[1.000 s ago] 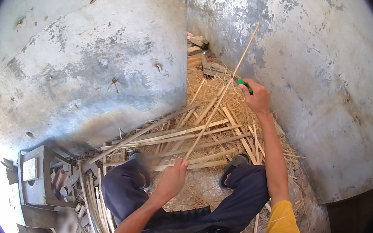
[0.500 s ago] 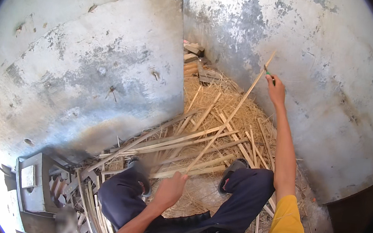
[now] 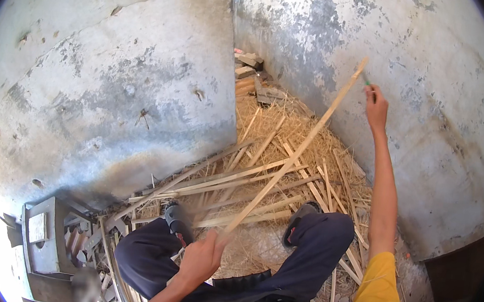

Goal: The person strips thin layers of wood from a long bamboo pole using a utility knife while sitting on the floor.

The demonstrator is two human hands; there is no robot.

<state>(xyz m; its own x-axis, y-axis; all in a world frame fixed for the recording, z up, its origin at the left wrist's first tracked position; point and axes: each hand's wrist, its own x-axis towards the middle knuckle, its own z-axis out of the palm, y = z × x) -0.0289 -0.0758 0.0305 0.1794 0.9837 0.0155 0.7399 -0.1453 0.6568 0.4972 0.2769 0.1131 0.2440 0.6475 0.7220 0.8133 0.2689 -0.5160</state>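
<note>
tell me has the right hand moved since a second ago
Yes. The right hand has risen from over the straw pile up along the right wall.

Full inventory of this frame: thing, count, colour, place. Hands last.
long bamboo strip: one, pale tan, slanting from lower hand up toward the wall
green-handled tool: one, in raised hand, blade too small to tell
split bamboo strips: many, tan, scattered on floor
shavings pile: one, straw-yellow, in the corner
wood blocks: a few, brown, far corner
concrete walls: two, grey, patchy
grey box-like object: one, lower left
shoes: two, dark
left hand: grips the strip's near end
right hand: raised, holding the tool
</note>
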